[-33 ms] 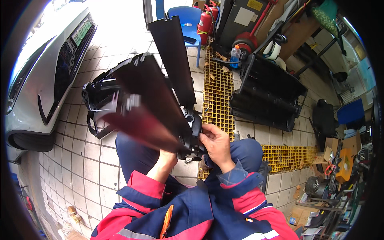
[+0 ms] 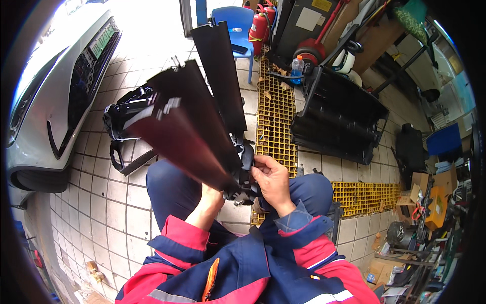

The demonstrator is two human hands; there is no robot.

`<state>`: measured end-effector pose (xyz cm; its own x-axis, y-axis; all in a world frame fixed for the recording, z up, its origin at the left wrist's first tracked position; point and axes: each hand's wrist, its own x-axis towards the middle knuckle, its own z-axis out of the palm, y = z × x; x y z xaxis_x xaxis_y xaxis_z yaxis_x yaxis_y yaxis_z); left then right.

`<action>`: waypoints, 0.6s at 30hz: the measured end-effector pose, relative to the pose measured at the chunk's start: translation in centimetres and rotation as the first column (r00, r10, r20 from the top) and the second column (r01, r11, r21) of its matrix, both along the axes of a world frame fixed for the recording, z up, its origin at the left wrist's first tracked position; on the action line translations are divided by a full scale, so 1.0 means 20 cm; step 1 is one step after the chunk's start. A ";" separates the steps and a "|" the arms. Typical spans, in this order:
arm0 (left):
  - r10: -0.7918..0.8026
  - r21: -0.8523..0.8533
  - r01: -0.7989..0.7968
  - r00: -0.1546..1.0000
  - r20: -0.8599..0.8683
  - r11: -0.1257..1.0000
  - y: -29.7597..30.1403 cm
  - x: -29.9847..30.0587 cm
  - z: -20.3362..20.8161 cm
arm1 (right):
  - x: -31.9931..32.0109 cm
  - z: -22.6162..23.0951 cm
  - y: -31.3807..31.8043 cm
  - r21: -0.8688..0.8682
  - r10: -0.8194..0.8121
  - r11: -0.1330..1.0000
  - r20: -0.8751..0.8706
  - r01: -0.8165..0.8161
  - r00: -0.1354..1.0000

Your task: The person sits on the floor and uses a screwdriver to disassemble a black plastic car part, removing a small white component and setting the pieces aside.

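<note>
A black plastic shutter assembly with long, wide slats stands between my knees. Its near slat (image 2: pixel 177 139) slants up to the left, partly over the middle slat (image 2: pixel 185 88). The far slat (image 2: pixel 220 76) rises apart from them, more upright. My right hand (image 2: pixel 273 180) is closed, thumb and fingers pinching a black end piece (image 2: pixel 246 159) at the assembly's right end. My left hand (image 2: pixel 209 198) reaches under the near slat, beside the lower joint (image 2: pixel 240 195). Its fingers are hidden there, so their grip does not show.
Behind the slats, a black frame (image 2: pixel 126 119) lies on the tiles. A large black plastic panel (image 2: pixel 339 116) rests right of the yellow floor grating (image 2: pixel 276 116). A white car (image 2: pixel 61 96) stands at left; a blue chair (image 2: pixel 234 23) and red fire extinguishers (image 2: pixel 259 30) are at the back.
The near slat has swung up and away from me, closer to the middle slat, and is less blurred. Both hands stay in nearly the same place.
</note>
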<state>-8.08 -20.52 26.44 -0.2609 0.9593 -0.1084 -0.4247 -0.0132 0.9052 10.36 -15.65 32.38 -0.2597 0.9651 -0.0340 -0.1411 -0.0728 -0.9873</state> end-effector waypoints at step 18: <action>-0.201 -0.016 0.201 0.979 -0.041 0.979 0.03 -0.24 0.25 | 0.05 0.19 0.00 0.457 -0.139 0.889 0.311 -0.019 0.940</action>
